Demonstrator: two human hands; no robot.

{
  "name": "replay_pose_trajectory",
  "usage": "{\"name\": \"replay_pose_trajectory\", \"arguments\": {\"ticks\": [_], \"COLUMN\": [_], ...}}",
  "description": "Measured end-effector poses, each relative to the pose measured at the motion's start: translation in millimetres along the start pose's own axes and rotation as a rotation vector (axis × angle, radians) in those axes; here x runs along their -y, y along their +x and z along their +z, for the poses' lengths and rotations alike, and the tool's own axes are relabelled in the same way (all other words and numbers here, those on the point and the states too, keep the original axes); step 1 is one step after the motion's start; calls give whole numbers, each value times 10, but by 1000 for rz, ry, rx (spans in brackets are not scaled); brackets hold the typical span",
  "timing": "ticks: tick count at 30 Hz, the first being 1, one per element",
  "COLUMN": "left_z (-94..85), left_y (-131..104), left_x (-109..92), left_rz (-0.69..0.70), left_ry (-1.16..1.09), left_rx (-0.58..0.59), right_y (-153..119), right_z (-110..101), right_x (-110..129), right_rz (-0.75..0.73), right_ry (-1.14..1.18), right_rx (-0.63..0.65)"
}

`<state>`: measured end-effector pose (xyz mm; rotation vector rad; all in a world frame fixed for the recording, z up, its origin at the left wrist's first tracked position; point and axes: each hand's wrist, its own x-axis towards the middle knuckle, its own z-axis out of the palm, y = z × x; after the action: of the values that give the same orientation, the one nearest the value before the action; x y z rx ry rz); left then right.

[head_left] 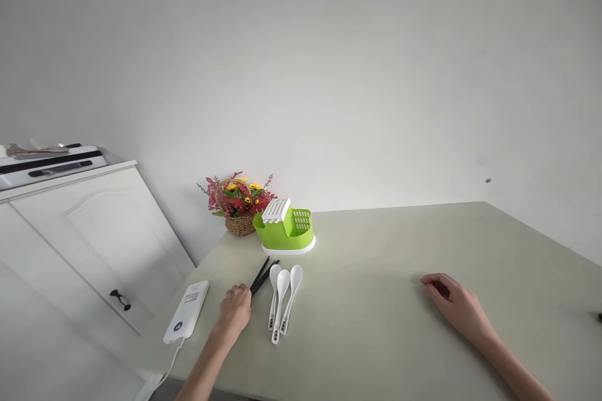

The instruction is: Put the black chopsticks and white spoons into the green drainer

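Observation:
My left hand [236,307] is closed around the near ends of several black chopsticks [261,277], whose far ends point away from me on the table. Just right of them lie three white spoons [282,291], bowls facing away, with small printed marks on their handles. Behind the spoons stands a green utensil holder [278,239] with a white base, a white slotted piece on top and a lattice-walled compartment. Far to the right, my right hand [454,302] rests on the table, its fingers curled and thumb near the fingertips, holding nothing visible.
The pale green table [376,326] meets a wall at the back. A wicker basket of artificial flowers [239,200] stands behind the holder. At the left edge lies a white power bank [188,313] with a cable. White cabinets [84,250] stand to the left.

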<state>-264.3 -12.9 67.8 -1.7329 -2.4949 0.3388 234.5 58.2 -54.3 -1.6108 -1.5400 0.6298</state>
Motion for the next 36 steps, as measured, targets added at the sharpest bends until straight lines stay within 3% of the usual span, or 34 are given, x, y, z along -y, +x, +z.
{"name": "replay_pose_trajectory", "arguments": {"ticks": [6,11,16,19,23,29,32,36], "left_z": [98,153,177,132,-38,-253,-250,-147], "left_y": [7,-48,-11,-42,-216,-497,-552,-585], "left_x": [-58,32,197,143,-271,-1216,-1576,-1864], "left_rz": [-34,-69,-144,-94,114,336,371,370], "left_ry": [18,-21,-147,-292,-448,-457,-406,-302], "left_rx": [-37,-106,-153,-234,-307,-172,-76,-37], "right_y": [5,13,22,25,22,39,47,50], "right_z": [1,-2,-10,-11,-14,-25,-31,-38], "right_x": [32,58,79,94,100,99,110,127], "right_rz": [-18,-39,-54,-60,-55,-75,-86,-92], "right_ry": [19,38,49,54,48,44,47,55], "right_rx": [-5,-15,-19,-21,-23,-30,-36,-42]}}
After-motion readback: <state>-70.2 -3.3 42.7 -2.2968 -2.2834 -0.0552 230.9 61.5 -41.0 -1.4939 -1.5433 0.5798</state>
